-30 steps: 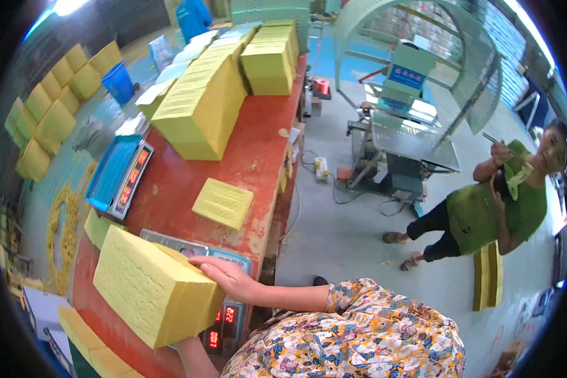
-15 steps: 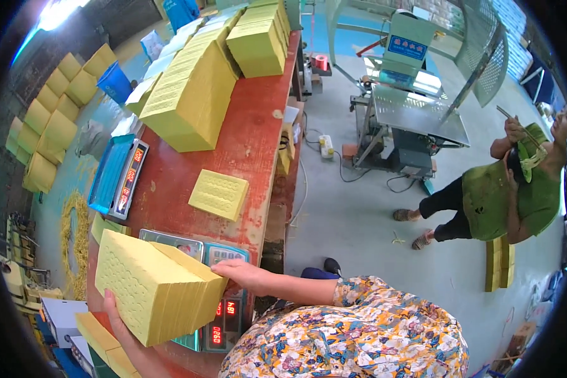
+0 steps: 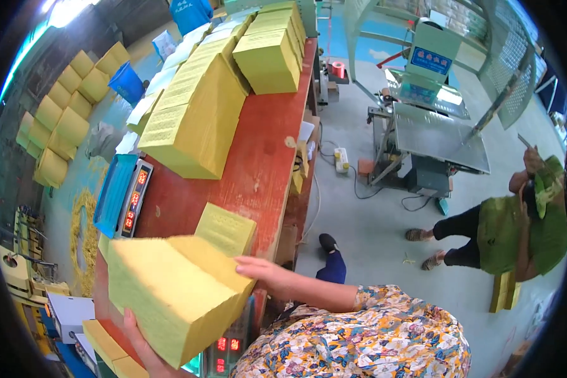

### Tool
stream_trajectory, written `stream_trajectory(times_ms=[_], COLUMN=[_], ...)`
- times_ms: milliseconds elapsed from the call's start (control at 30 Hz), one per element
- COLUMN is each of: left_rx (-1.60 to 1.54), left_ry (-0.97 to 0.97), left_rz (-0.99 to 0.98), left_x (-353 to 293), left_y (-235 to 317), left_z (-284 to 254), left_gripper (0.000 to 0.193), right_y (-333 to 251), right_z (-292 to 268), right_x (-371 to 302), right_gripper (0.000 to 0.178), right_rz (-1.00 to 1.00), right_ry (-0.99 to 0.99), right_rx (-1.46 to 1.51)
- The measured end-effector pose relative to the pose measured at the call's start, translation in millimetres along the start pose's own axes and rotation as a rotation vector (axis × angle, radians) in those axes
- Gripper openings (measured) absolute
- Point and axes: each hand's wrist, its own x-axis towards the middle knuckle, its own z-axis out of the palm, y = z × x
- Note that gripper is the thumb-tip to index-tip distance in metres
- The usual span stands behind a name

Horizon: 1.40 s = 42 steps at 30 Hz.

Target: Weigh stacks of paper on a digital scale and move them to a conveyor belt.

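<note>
The left hand [image 3: 142,345] holds the stack [image 3: 176,293] at lower left; the right hand [image 3: 266,273], forearm pointing left, clasps its right side.

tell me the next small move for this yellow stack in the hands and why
Perhaps ease the yellow stack level: it looks tilted, with the left hand against its lower left side and the right hand at its right side, so both could steady it.
</note>
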Motion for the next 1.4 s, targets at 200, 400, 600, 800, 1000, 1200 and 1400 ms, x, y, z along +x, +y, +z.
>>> stream_trajectory(times_ms=[200, 400, 600, 800, 1000, 1200, 1400], left_rx=[-0.013, -0.122, 0.122, 0.954, 1.341, 1.351, 1.293], left_ry=[-0.233, -0.391, -0.273, 0.002, -0.882, -0.857, -0.741], left_rz=[-0.102, -0.242, -0.022, 1.093, 1.310, 1.439, 1.491], left_x=[102.0, 202.5, 258.7, 255.4, 256.7, 254.9, 304.8], left_y=[-57.8, -113.3, -146.6, -119.7, -94.9, -120.3, -132.0], left_z=[141.6, 269.6, 339.7, 383.7, 383.9, 374.4, 401.0], left_gripper=[0.066, 0.064, 0.071, 0.072, 0.067, 0.080, 0.080], right_y=[-131.6, -239.0, -300.4, -300.5, -231.7, -251.3, -267.9], right_z=[-133.0, -250.4, -304.0, -302.5, -317.4, -254.7, -279.6], right_x=[28.6, 71.6, 96.1, 87.0, 44.8, 41.8, 95.4], right_gripper=[0.053, 0.050, 0.049, 0.038, 0.032, 0.022, 0.022], right_rz=[-0.250, -0.163, -0.174, -0.454, -0.498, -0.495, -0.651], right_ry=[0.074, 0.248, 0.489, 0.773, 0.717, 0.595, 0.694], right_rx=[-0.106, -0.144, -0.463, -0.258, -0.536, -1.066, -1.159])
